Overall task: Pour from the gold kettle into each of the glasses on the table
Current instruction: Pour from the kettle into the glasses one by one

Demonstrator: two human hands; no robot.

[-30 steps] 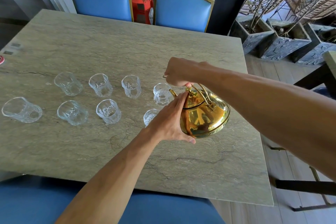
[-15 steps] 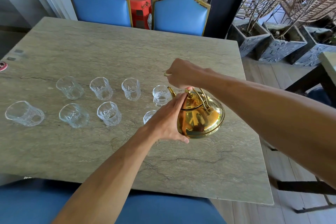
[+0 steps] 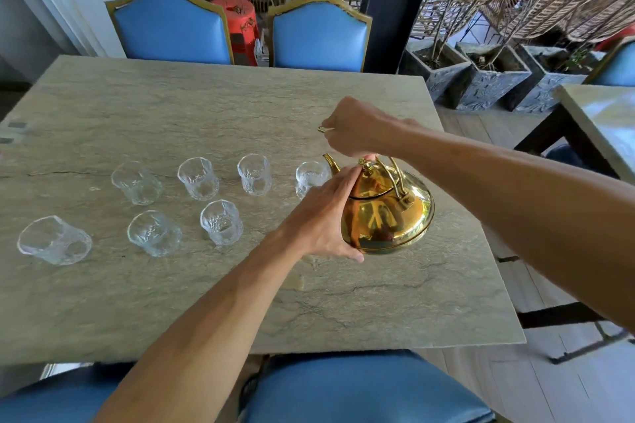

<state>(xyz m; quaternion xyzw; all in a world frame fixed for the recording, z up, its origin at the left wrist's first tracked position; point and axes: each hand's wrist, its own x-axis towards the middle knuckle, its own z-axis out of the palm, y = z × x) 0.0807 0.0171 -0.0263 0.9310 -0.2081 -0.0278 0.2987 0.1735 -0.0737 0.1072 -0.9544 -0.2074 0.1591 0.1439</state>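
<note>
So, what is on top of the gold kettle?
The lid sits on the gold kettle; the left hand touches its knob. The handle rises into the right hand, which hides its top part. The lid hides whatever is inside.

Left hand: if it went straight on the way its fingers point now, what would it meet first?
The left hand lies against the gold kettle; its fingers point at the lid knob, which it would likely meet first, with the right hand close above it.

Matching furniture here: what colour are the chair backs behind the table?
Blue, gold-framed chair backs; head view.
</note>
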